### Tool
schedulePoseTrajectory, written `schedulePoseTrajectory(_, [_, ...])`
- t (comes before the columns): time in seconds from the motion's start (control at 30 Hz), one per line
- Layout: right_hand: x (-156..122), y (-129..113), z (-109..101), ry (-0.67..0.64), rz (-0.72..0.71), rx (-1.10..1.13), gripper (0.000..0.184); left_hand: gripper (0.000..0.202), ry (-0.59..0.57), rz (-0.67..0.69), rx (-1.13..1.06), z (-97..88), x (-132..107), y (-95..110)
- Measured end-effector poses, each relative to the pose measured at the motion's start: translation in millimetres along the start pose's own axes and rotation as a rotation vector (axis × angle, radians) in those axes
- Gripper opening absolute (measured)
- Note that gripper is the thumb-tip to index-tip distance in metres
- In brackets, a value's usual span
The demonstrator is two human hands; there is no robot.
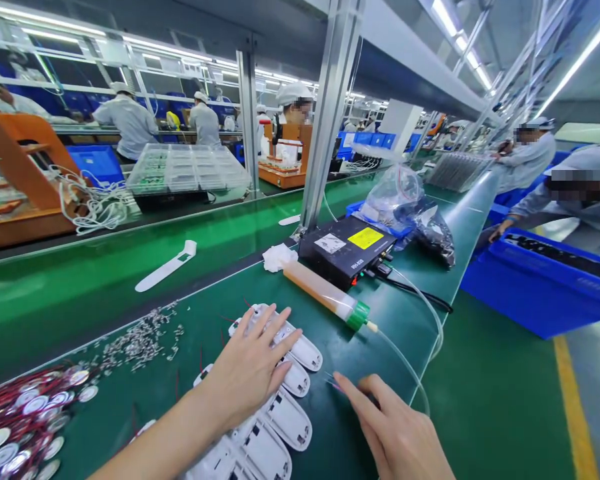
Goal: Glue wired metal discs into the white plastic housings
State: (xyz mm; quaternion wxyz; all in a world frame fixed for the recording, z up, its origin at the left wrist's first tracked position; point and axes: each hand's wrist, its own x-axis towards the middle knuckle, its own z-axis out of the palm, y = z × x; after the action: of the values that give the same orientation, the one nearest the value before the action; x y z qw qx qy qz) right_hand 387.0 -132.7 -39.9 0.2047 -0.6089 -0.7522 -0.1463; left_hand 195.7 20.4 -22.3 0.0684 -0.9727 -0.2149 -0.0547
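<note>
White plastic housings (285,400) lie in an overlapping row on the green work mat (190,347), running from the middle of the bench down toward the near edge. The left hand (253,367) rests flat on the upper shells of the row, fingers spread and straight, gripping nothing. The right hand (395,433) sits just to the right of the row, index finger stretched out toward a thin purple-tipped tool (337,385) lying on the mat; the other fingers are loosely curled, and I cannot tell whether they pinch anything.

Beyond the hands a glue syringe (325,297) with amber fill and a green collar lies tilted, its clear tube (415,373) looping off the bench edge. Its far end touches a wad of white cloth (279,257). Just behind stands a black controller box (347,250) with a yellow label, a white sticker and white lettering on its side that looks like "RM 828", though it is too small to be sure. A heap of small metal parts (140,340) lies left of the housings, and round speaker discs with red wires (20,417) pile at the far left. A white plastic strip (166,267) rests on the conveyor belt (80,280). Clear bags (405,207) sit behind the box, and workers in white caps stand at other benches.
</note>
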Motion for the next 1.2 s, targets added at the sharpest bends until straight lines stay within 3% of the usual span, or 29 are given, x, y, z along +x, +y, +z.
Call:
schedulePoseTrajectory(0.3, [2,-3,16,-0.035,0.08,-0.088,0.039,0.04,0.075,-0.005,0.024,9.9,-2,0])
schedulePoseTrajectory(0.5, [6,-3,19,-0.052,0.025,-0.143,0.038,0.04,0.059,-0.011,0.01,10.5,-1,1])
schedulePoseTrajectory(0.7, [19,-7,17,0.013,-0.085,-0.241,0.045,0.039,0.063,-0.034,-0.03,10.4,-2,1])
schedulePoseTrajectory(0.97, [-4,-20,19,-0.008,0.014,-0.057,0.04,0.04,0.055,-0.029,-0.043,11.3,-1,0])
schedulePoseTrajectory(1.2, [-5,-33,25,0.035,0.027,-0.119,0.041,0.04,0.058,-0.025,-0.047,9.7,-1,1])
